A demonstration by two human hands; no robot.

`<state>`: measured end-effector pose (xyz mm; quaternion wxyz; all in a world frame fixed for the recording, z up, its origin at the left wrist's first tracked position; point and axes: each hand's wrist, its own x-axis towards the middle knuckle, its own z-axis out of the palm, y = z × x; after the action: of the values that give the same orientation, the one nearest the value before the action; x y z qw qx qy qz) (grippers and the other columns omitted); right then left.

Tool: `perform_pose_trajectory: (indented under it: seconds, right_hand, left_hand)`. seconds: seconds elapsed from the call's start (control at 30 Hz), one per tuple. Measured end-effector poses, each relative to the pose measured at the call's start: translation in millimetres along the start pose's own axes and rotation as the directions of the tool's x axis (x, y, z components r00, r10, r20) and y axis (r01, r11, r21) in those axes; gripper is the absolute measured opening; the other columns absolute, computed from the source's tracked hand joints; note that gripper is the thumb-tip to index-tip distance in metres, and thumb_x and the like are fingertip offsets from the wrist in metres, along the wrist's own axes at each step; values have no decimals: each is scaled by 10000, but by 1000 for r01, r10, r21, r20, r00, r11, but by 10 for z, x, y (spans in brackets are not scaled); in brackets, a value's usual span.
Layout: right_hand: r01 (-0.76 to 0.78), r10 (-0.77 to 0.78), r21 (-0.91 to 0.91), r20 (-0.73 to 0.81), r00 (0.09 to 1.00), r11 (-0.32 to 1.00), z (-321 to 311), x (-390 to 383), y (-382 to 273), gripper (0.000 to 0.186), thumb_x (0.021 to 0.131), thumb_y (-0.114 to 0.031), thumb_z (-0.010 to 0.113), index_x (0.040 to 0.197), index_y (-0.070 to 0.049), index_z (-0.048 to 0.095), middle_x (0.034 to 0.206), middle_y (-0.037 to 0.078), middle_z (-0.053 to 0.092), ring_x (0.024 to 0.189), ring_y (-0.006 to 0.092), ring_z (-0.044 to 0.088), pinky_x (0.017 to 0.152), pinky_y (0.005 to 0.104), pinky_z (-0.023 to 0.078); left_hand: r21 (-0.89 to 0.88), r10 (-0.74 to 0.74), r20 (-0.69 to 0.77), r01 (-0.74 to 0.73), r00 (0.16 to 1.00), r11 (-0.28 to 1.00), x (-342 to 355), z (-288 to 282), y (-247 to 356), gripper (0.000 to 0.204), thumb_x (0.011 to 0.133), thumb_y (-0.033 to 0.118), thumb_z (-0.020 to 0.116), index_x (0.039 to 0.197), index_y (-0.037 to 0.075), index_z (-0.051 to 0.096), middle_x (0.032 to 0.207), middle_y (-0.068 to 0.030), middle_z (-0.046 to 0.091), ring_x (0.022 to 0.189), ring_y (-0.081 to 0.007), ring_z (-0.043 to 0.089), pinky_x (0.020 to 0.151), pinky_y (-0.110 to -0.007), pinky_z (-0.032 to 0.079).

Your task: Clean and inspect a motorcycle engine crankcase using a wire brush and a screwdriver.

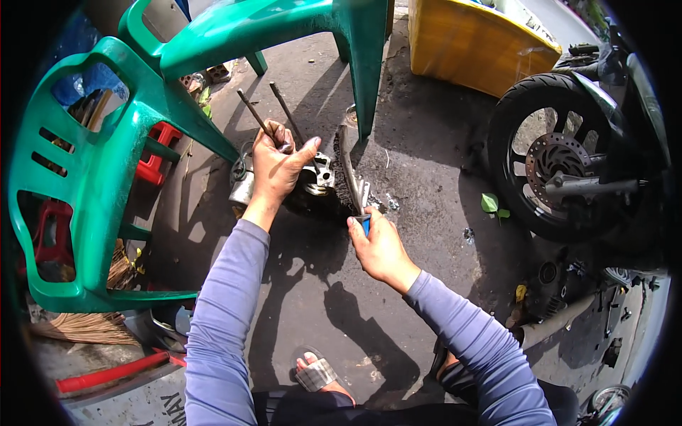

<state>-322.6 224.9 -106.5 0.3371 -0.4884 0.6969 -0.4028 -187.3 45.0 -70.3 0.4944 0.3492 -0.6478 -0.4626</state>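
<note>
Head cam: R fingers (381, 226) mostly hide brush hndl (366, 226); metal part (321, 176) underside dark.

Ground (440, 163) is dark, stained paving, part sun, part shade. Green plastic chair legs (365, 85) stand on it, yellow box (472, 51) just beyond. Wheel tyre (507, 145) at right, green leaf (489, 203) beside it. Loose dark metal parts (548, 272) scattered lower right. Sandalled foot (317, 373) up front. Can't tell if the metal casting (322, 186) touches down.
</note>
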Motion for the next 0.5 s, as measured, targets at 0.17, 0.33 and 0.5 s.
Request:
perform_pose_trajectory:
  seconds: [0.17, 0.33, 0.5]
  right_hand:
    - [-113, 156, -173, 263, 952, 978, -575, -421, 327, 320, 940, -222, 582, 1035, 75, 513, 655, 233, 593, 663, 418, 635, 632, 479, 476]
    - [73, -49, -185, 130, 990, 980, -677, -219, 63, 296, 943, -206, 591, 1025, 66, 509, 621, 227, 572, 622, 408, 619, 597, 463, 463]
    - [-42, 67, -102, 250, 966, 994, -491, -244, -221, 340, 980, -254, 522, 1040, 76, 469, 662, 261, 574, 690, 459, 608, 647, 493, 459]
  left_hand:
    - [71, -32, -197, 47, 980, 996, -140, -39, -89, 513, 696, 59, 851, 920, 122, 394, 828, 48, 376, 693, -40, 389, 597, -211, 384]
    - [152, -28, -171, 55, 985, 987, -166, 36, -205, 466, 737, 55, 786, 983, 122, 397, 865, 38, 382, 727, -55, 414, 635, -217, 398]
    - [315, 93, -269, -4, 959, 949, -206, 282, -146, 516, 740, 315, 831, 918, 67, 415, 762, -13, 404, 644, -117, 411, 584, -283, 389]
